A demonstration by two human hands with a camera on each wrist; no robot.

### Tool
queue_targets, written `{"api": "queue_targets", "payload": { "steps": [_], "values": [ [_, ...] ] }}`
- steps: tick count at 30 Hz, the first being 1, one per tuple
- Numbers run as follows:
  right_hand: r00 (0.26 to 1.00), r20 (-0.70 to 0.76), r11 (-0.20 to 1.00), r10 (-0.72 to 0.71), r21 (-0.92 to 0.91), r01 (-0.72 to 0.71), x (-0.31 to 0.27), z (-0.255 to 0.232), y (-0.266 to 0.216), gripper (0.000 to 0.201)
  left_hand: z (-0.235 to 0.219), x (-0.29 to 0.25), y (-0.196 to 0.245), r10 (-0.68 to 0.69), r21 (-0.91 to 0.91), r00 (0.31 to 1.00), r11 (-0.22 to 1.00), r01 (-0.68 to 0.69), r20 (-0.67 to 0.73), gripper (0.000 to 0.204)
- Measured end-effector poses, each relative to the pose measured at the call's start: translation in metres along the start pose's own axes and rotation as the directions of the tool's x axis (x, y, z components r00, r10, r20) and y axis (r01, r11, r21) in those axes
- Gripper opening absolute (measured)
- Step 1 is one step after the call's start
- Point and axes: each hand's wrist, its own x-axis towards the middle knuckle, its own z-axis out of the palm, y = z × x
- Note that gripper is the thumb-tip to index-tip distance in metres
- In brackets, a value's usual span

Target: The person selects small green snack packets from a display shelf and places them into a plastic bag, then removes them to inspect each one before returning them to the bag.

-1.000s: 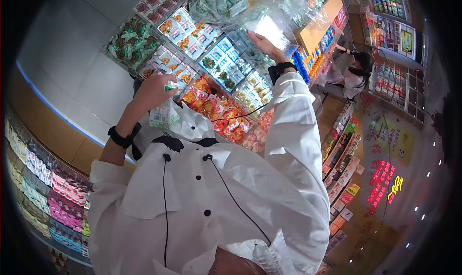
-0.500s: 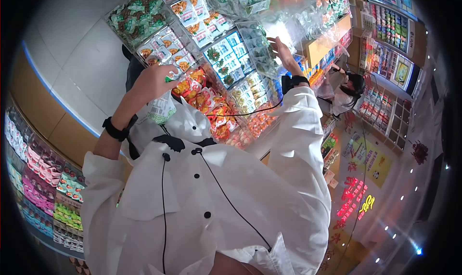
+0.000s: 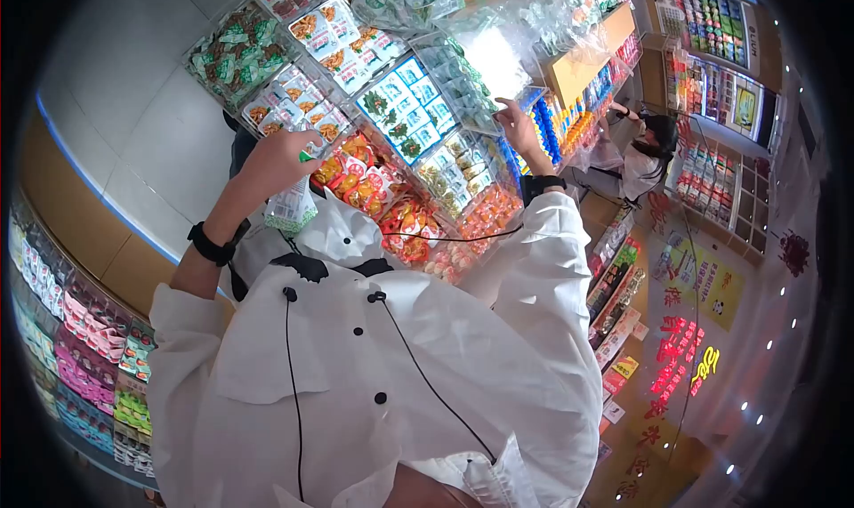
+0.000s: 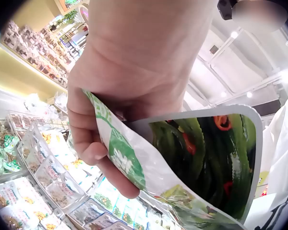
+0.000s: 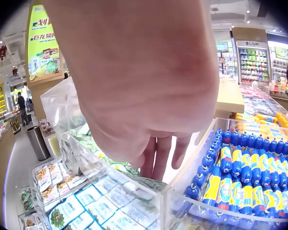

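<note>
My left hand (image 3: 277, 163) grips a white and green snack packet (image 3: 292, 207) in front of my chest. In the left wrist view, the packet (image 4: 201, 158) is bent, and its front pictures dark green strips with red chili rings. Several fingers of the left hand (image 4: 101, 139) curl behind it. My right hand (image 3: 520, 127) is over the near end of a clear bin of green packets (image 3: 454, 68). Seen from the right wrist, the right hand (image 5: 149, 105) points its loosely extended fingers down between bin walls, with nothing visible in them.
Blue-wrapped sausages (image 5: 240, 177) fill a clear bin right of my right hand. Blue-and-white packets (image 3: 400, 108) and red-orange packets (image 3: 365, 170) fill neighbouring bins. A clear plastic bag (image 5: 62, 115) drapes at the left. Another person (image 3: 645, 157) is at the right.
My right hand has drawn back toward me along the green-packet bin, its fingers now more bent. My left hand keeps its grip on the packet. The head view has shifted.
</note>
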Motion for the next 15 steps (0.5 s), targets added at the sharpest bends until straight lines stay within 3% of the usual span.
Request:
{"api": "queue_targets", "payload": {
  "steps": [4,10,15],
  "values": [
    [0.991,0.064,0.985,-0.116,-0.122,0.123,-0.001,0.000,-0.003,0.045,-0.002,0.005,0.014,-0.057,0.075,0.996,0.996,0.052,0.069,0.032],
    [0.995,0.059,0.932,-0.084,-0.348,0.100,0.001,-0.006,-0.018,0.052,0.004,0.006,0.011,-0.068,0.110,0.996,0.992,0.062,0.056,0.032],
    [0.999,-0.035,0.963,-0.029,-0.269,0.019,-0.001,0.004,-0.009,0.050,0.005,0.011,0.008,-0.113,0.060,0.992,0.992,0.110,0.051,0.032]
  ]
}}
